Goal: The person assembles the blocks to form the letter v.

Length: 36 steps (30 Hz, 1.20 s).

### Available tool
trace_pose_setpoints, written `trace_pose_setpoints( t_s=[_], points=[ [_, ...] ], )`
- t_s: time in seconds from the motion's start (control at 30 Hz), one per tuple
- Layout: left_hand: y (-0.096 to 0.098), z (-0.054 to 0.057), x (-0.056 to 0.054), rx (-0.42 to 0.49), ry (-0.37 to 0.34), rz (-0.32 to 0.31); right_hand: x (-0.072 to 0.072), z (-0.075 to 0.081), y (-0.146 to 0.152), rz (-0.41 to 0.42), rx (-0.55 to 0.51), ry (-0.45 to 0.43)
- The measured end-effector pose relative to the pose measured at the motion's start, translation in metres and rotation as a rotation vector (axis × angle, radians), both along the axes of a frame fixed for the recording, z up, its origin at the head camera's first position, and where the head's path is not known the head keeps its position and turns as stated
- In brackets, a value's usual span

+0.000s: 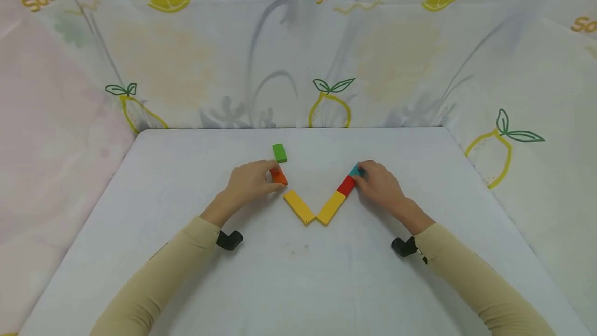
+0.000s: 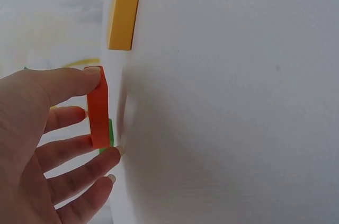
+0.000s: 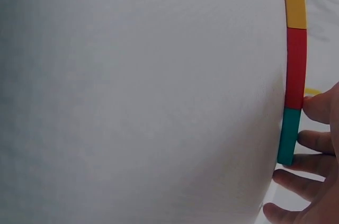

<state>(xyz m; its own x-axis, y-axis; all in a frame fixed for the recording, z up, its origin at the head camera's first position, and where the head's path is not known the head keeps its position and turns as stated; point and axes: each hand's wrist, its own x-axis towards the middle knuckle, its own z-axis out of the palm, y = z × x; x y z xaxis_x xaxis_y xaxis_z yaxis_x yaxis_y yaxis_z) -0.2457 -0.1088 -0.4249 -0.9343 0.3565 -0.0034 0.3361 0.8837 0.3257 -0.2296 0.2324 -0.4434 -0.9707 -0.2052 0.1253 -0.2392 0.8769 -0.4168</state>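
My left hand (image 1: 250, 179) pinches an orange block (image 2: 98, 113) end to end between thumb and fingers. In the left wrist view the block is tilted a little above the table. A green block (image 1: 279, 152) lies just beyond it. My right hand (image 1: 381, 182) holds a teal block (image 3: 289, 135) at the far end of a slanting row, thumb by its joint with the red block (image 3: 296, 68). A yellow block (image 1: 331, 208) continues that row toward me. The other yellow block (image 1: 299, 207) slants the opposite way, and the two meet near their close ends in a V.
The blocks lie on a white table (image 1: 298, 284) whose far edge meets a cloth backdrop (image 1: 210, 66) printed with lemons. A black device (image 1: 229, 240) sticks out at the left wrist, and another black device (image 1: 403, 247) at the right.
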Motion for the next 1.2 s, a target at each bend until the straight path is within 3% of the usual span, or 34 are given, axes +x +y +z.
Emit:
trace_pose_setpoints(
  t_s=[0.67, 1.2],
  points=[
    [0.0072, -0.0012, 0.0043, -0.059, 0.038, -0.006, -0.0008, -0.002, 0.0001, 0.01, -0.005, 0.018],
    [0.0064, -0.0036, 0.008, -0.036, 0.077, -0.03, -0.0009, 0.0004, 0.0, -0.006, 0.021, -0.015]
  ],
)
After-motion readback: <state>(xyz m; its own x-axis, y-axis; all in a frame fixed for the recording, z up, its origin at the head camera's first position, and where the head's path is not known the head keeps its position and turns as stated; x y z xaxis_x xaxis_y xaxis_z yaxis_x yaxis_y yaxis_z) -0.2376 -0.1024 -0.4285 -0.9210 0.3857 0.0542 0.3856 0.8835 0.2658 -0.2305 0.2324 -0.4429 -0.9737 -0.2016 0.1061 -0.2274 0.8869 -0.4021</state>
